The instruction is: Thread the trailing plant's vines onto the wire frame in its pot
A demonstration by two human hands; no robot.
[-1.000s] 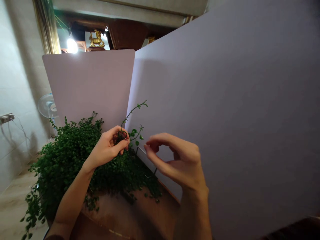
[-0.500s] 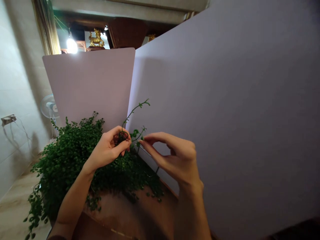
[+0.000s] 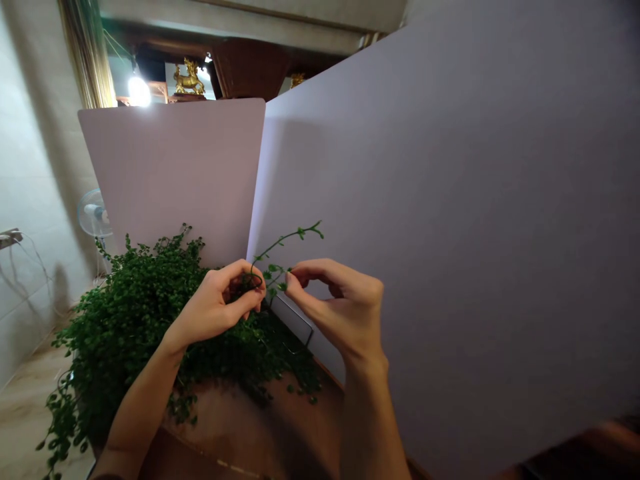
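My left hand (image 3: 220, 298) is closed in a pinch on a green plant stem (image 3: 283, 241), which loops dark and thin around the fingertips. One end of the stem rises to the upper right, with small leaves along it. To its right, my right hand (image 3: 343, 300) pinches a small leafy tip (image 3: 281, 280) between thumb and forefinger. Below and behind my left hand spreads a dense heap of leafy vines (image 3: 135, 320), lying on a brown wooden table (image 3: 240, 413) and trailing over its left side.
A pale panel (image 3: 175, 167) stands behind the vines, and a larger one (image 3: 450, 220) runs along the right. A thin metal wire frame (image 3: 297, 317) is by the table edge. Farther back are a lit bulb (image 3: 139, 91), a golden figurine (image 3: 189, 78) and a fan (image 3: 93, 212).
The rising stem end has swung down and to the right. My right hand has shifted slightly left and up, its pinch still at the leafy tip. Something blurred now shows at the lower right corner.
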